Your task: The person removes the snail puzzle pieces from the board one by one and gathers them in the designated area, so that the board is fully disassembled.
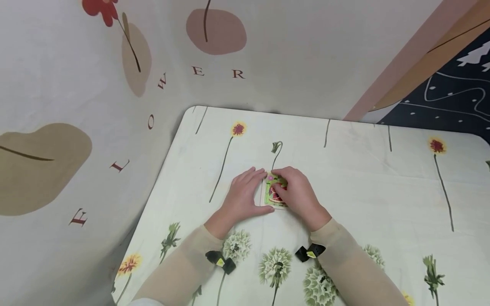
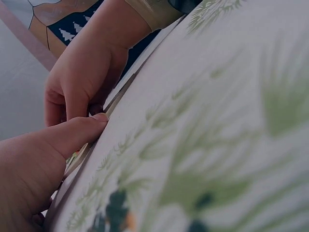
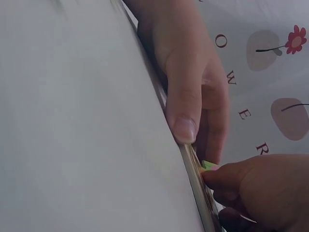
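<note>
A small, flat picture puzzle board (image 1: 262, 197) with a pale rim lies on the table; its picture is green with a pink flower and a red figure. My left hand (image 1: 243, 193) holds the board at its left side, thumb along the near edge and fingers at the far corner. Over the board's right part, my right hand (image 1: 300, 193) has thumb and index finger on the picture. In the right wrist view, a green and pink puzzle piece (image 3: 208, 166) sticks up at the right fingertips, pinched there. The right hand hides part of the picture.
The table (image 1: 383, 191) wears a white cloth printed with flowers and dandelions. Behind and to the left hangs a pale curtain (image 1: 306, 55) with letters and leaf shapes. A dark patterned cloth (image 1: 451, 93) shows at the far right. Black straps (image 1: 221, 262) circle both wrists.
</note>
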Demonstrator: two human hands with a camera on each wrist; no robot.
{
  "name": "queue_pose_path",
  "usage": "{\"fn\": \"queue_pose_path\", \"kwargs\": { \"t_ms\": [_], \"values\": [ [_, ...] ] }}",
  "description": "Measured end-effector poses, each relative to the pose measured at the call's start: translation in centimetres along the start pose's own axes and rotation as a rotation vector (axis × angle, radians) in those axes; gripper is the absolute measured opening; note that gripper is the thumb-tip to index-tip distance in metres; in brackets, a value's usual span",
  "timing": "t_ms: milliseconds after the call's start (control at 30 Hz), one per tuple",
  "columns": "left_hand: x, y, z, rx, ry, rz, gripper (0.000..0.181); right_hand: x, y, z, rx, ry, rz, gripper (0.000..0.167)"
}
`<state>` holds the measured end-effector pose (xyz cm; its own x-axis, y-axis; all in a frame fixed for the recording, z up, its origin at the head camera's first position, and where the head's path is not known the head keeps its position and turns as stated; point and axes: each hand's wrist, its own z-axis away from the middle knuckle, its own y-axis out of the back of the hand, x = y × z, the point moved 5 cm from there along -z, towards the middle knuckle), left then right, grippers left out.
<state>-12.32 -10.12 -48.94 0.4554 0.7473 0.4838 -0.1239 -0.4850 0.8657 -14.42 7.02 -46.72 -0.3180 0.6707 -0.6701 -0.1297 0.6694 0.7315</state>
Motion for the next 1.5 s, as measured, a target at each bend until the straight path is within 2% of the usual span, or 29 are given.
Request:
{"fn": "queue_pose_path", "kwargs": {
  "t_ms": [233, 467, 700, 900, 1133, 1500],
  "values": [
    [0.1, 0.0, -0.1, -0.011, 0.004, -0.024, 0.102, 0.2, 0.2, 0.0, -0.032, 0.055, 0.019, 0.039],
    [0.1, 0.0, 0.0, -0.029, 0.018, -0.028, 0.102, 0.8, 0.3, 0.4, 0.018, 0.103, 0.124, 0.042],
    [0.2, 0.0, -0.1, -0.04, 0.008, -0.054, 0.101, 2.2, 1.2, 1.3, 0.029, 0.157, 0.139, 0.043],
    [0.1, -0.1, 0.0, -0.046, 0.009, -0.041, 0.101, 3.8, 2.4, 2.3, 0.016, 0.099, 0.106, 0.042],
    [0.1, -0.1, 0.0, -0.051, 0.016, -0.038, 0.099, 5.7, 3.6, 3.2, 0.041, 0.046, 0.097, 0.039],
    [0.1, -0.1, 0.0, -0.049, 0.015, -0.029, 0.099, 6.6, 4.6, 4.1, 0.059, 0.01, 0.115, 0.037]
  ]
}}
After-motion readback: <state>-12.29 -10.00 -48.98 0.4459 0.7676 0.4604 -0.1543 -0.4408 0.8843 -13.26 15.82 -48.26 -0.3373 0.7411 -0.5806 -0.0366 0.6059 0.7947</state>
